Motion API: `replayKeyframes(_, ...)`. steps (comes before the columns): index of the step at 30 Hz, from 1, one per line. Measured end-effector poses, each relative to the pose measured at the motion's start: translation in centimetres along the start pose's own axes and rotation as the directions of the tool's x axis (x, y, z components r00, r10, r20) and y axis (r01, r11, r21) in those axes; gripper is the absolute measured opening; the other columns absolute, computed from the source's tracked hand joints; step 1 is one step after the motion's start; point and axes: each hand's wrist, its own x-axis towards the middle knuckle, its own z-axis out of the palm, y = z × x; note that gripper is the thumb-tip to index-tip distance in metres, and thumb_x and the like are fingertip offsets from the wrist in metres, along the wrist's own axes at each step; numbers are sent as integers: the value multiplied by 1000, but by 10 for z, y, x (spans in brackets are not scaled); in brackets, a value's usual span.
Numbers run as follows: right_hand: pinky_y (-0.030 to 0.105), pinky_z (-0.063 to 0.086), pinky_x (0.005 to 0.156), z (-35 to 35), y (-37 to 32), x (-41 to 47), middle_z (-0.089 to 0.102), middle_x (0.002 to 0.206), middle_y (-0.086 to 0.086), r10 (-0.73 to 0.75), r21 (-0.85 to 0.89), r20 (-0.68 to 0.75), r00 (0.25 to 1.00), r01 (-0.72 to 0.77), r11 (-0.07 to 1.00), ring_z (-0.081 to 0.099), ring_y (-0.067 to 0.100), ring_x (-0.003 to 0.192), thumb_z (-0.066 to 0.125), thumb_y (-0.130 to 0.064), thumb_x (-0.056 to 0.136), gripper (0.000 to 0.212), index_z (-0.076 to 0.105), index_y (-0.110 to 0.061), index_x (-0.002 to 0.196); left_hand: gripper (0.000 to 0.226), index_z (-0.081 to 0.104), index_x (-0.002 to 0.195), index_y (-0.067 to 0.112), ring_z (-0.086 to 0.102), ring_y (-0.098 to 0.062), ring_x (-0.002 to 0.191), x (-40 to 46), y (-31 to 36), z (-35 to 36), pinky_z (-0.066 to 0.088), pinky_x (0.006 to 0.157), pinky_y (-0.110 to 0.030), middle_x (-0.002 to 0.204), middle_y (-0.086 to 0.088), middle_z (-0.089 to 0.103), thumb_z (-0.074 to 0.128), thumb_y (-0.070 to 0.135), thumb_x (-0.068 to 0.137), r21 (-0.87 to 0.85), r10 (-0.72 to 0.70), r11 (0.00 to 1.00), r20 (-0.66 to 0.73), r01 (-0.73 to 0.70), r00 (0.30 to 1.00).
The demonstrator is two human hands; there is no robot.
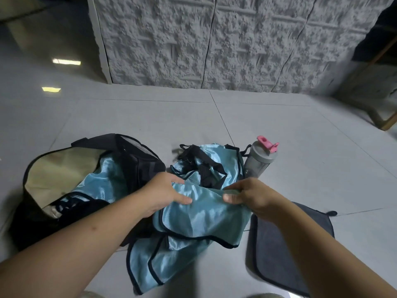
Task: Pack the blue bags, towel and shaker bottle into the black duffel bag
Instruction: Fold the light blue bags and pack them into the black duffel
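Observation:
The black duffel bag (139,160) lies open at the left on the floor, showing a beige lining, with one shiny blue bag (101,179) partly inside it. A second blue bag (193,222) with black trim is held up in front of me. My left hand (163,194) grips its left top edge and my right hand (247,196) pinches its right top edge. Another blue bag (217,155) with black straps lies behind it. The grey shaker bottle (257,162) with a pink lid stands at the right. The dark grey towel (285,244) lies folded under my right forearm.
Grey floor tiles (300,134) stretch ahead to a rough grey wall panel (214,39). A wooden frame (386,123) stands at the far right edge.

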Motion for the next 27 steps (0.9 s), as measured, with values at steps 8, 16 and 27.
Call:
replayKeyframes(8, 33, 56, 67, 16, -16, -2, 68, 77, 4, 31, -729, -12, 999, -30, 684, 56, 14, 68, 91, -35, 72, 33, 80, -13, 94, 87, 56, 142, 14, 54, -26, 132, -2, -1, 3, 45, 108, -33, 143, -6, 54, 97, 24, 66, 328, 7, 945, 25, -15, 1000)
replayKeyframes(16, 22, 44, 57, 3, -18, -7, 62, 62, -5, -51, -592, -62, 997, 4, 806, 53, 10, 59, 82, -23, 79, 22, 68, -22, 62, 36, 79, 85, 11, 72, -22, 82, 5, 0, -14, 59, 79, -39, 88, -8, 75, 96, 36, 65, 358, 94, 931, -36, -75, 995)
replayKeyframes(27, 57, 59, 85, 29, -29, -2, 73, 103, 33, -29, 388, -197, 980, 105, 916, 72, 41, 83, 68, -14, 99, 20, 68, 4, 108, 83, 61, 117, -6, 70, -41, 111, -23, -18, -55, 52, 104, -53, 117, -28, 71, 96, 45, 61, -436, 47, 900, 65, -14, 997)
